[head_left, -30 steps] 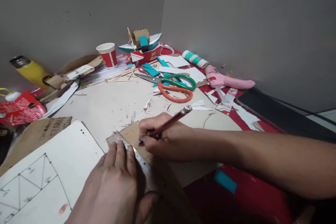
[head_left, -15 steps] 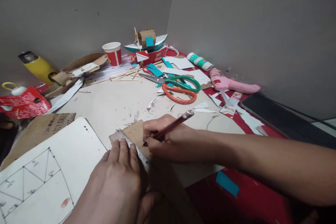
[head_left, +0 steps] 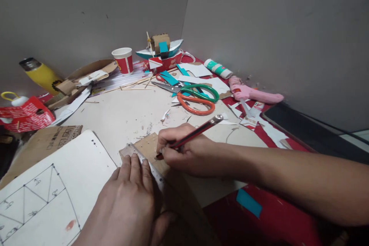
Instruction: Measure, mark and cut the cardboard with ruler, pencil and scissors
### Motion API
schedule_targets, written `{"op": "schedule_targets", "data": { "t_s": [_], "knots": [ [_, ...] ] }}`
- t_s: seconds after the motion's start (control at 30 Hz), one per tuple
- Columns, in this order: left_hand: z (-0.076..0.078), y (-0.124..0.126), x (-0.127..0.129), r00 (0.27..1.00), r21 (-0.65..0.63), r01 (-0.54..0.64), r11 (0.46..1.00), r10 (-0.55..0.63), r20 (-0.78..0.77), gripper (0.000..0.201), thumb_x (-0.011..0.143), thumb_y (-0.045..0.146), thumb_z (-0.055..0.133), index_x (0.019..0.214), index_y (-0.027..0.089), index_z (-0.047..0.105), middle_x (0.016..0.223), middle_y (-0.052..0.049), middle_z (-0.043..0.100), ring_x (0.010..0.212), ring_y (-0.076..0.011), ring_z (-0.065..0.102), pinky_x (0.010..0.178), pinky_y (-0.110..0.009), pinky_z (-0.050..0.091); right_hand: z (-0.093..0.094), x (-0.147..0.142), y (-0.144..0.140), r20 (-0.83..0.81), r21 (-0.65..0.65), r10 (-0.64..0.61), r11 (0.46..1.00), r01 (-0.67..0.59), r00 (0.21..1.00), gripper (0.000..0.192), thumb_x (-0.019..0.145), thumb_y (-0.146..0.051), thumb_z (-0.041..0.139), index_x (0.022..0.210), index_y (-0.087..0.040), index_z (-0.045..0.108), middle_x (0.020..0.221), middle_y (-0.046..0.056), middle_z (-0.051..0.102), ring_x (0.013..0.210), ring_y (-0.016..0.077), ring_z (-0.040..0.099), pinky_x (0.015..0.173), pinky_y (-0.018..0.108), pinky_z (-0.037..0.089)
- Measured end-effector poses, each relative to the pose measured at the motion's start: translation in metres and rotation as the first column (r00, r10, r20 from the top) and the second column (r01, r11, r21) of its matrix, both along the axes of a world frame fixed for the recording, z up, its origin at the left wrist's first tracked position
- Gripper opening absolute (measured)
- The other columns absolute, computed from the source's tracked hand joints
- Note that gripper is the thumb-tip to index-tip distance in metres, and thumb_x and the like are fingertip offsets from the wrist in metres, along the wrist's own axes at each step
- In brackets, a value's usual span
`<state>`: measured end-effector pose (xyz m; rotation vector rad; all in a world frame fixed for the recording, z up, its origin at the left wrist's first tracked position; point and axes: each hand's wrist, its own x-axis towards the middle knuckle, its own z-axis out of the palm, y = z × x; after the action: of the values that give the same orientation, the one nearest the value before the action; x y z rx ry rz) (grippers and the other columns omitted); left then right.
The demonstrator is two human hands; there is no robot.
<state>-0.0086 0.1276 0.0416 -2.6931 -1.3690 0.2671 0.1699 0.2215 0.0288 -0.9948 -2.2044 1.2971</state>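
Note:
My left hand point(head_left: 127, 196) lies with its fingers flat over a clear ruler point(head_left: 155, 175), pressing it onto a piece of brown cardboard point(head_left: 146, 147). The thumb is low and in shadow. A red and black pen point(head_left: 196, 132) with a silver end is pinched in my right hand point(head_left: 184, 152), its tip down at the cardboard just right of the ruler. To the left, a white sheet point(head_left: 95, 169) carries a drawing of lines, triangles, dots and handwritten marks.
Orange and green handled scissors point(head_left: 197, 100) lie beyond my hands among paper scraps. A pink glue gun point(head_left: 256, 94) and dark phone-like slab point(head_left: 302, 127) sit right. Behind are a paper cup point(head_left: 123, 61), a model boat point(head_left: 160, 48) and a yellow bottle point(head_left: 43, 77).
The pen tip has shifted slightly left toward the ruler, and the pen's silver end has moved up and right. My left hand stays on the ruler. The view has shifted slightly.

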Motion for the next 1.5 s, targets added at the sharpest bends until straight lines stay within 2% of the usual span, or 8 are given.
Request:
{"op": "schedule_targets", "data": {
  "t_s": [0.1, 0.2, 0.33, 0.53, 0.7, 0.83, 1.2, 1.5],
  "knots": [
    [-0.005, -0.006, 0.004, 0.999, 0.042, -0.009, 0.999, 0.010, -0.043, 0.076, 0.081, 0.053, 0.057, 0.125, -0.009, 0.064, 0.125, -0.040, 0.059, 0.113, -0.0497, 0.063, 0.082, -0.050, 0.060, -0.004, -0.001, 0.001, -0.125, 0.004, -0.084, 0.996, 0.085, 0.989, 0.012, 0.075, -0.014, 0.049, 0.074, -0.015, 0.062, 0.071, 0.002, 0.065, 0.065, 0.0121, 0.057, 0.057, 0.022, 0.045],
    [-0.004, -0.012, 0.011, 0.986, 0.056, -0.104, 0.993, 0.110, -0.126, 0.072, 0.082, 0.052, 0.058, 0.123, -0.007, 0.066, 0.120, -0.038, 0.064, 0.107, -0.0472, 0.068, 0.082, -0.050, 0.060, -0.008, -0.004, 0.002, -0.264, -0.125, -0.165, 0.983, 0.136, 0.950, 0.018, 0.085, -0.023, 0.050, 0.087, -0.014, 0.065, 0.072, 0.003, 0.066, 0.060, 0.0112, 0.058, 0.054, 0.022, 0.048],
    [0.002, -0.012, 0.005, 0.984, -0.053, -0.136, 0.989, 0.129, -0.120, 0.066, 0.086, 0.050, 0.054, 0.124, -0.002, 0.066, 0.112, -0.033, 0.071, 0.095, -0.0428, 0.072, 0.076, -0.050, 0.060, -0.013, -0.006, 0.003, -0.326, -0.250, -0.229, 0.957, 0.150, 0.917, 0.024, 0.094, -0.031, 0.048, 0.097, -0.013, 0.064, 0.078, 0.005, 0.068, 0.057, 0.0092, 0.059, 0.054, 0.021, 0.050],
    [0.017, 0.006, -0.017, 0.985, -0.151, -0.116, 0.982, 0.133, 0.114, 0.052, 0.084, 0.030, 0.058, 0.135, 0.021, 0.061, 0.140, -0.015, 0.061, 0.126, -0.0354, 0.059, 0.098, -0.048, 0.052, -0.019, -0.005, 0.007, -0.379, -0.161, -0.185, 0.978, 0.132, 0.907, 0.022, 0.098, -0.029, 0.048, 0.093, -0.014, 0.063, 0.081, 0.005, 0.069, 0.060, 0.0086, 0.061, 0.056, 0.020, 0.051],
    [0.030, 0.015, -0.006, 0.967, -0.345, -0.204, 0.916, 0.243, 0.074, 0.022, 0.081, 0.022, 0.061, 0.101, 0.020, 0.069, 0.107, -0.010, 0.071, 0.103, -0.0315, 0.065, 0.094, -0.050, 0.051, -0.025, -0.007, 0.010, -0.409, -0.163, -0.186, 0.978, 0.129, 0.893, 0.023, 0.098, -0.030, 0.049, 0.095, -0.013, 0.064, 0.080, 0.004, 0.068, 0.060, 0.0087, 0.061, 0.057, 0.020, 0.051],
    [0.030, 0.020, -0.006, 0.959, -0.443, -0.222, 0.869, 0.276, 0.060, 0.010, 0.082, 0.019, 0.060, 0.091, 0.020, 0.065, 0.099, -0.008, 0.068, 0.099, -0.0310, 0.062, 0.090, -0.050, 0.051, -0.026, -0.007, 0.010, -0.410, -0.164, -0.198, 0.976, 0.141, 0.891, 0.022, 0.098, -0.030, 0.049, 0.094, -0.014, 0.064, 0.079, 0.003, 0.068, 0.061, 0.0088, 0.061, 0.057, 0.020, 0.051],
    [0.027, 0.019, -0.011, 0.906, -0.498, -0.143, 0.855, 0.315, 0.281, 0.010, 0.080, 0.026, 0.055, 0.083, 0.028, 0.064, 0.086, -0.003, 0.071, 0.071, -0.0204, 0.066, 0.068, -0.032, 0.054, -0.022, -0.006, 0.014, -0.442, -0.112, -0.227, 0.974, 0.198, 0.868, 0.022, 0.098, -0.029, 0.049, 0.098, -0.013, 0.063, 0.080, 0.003, 0.068, 0.061, 0.0092, 0.061, 0.060, 0.022, 0.050],
    [0.024, 0.019, -0.012, 0.881, -0.571, -0.103, 0.815, 0.341, 0.329, 0.016, 0.084, 0.032, 0.052, 0.081, 0.029, 0.067, 0.080, -0.003, 0.073, 0.065, -0.0204, 0.068, 0.063, -0.030, 0.055, -0.021, -0.005, 0.015, -0.444, -0.089, -0.224, 0.975, 0.205, 0.868, 0.021, 0.096, -0.029, 0.049, 0.095, -0.013, 0.063, 0.080, 0.004, 0.068, 0.061, 0.0093, 0.061, 0.060, 0.024, 0.050]
  ]
}}
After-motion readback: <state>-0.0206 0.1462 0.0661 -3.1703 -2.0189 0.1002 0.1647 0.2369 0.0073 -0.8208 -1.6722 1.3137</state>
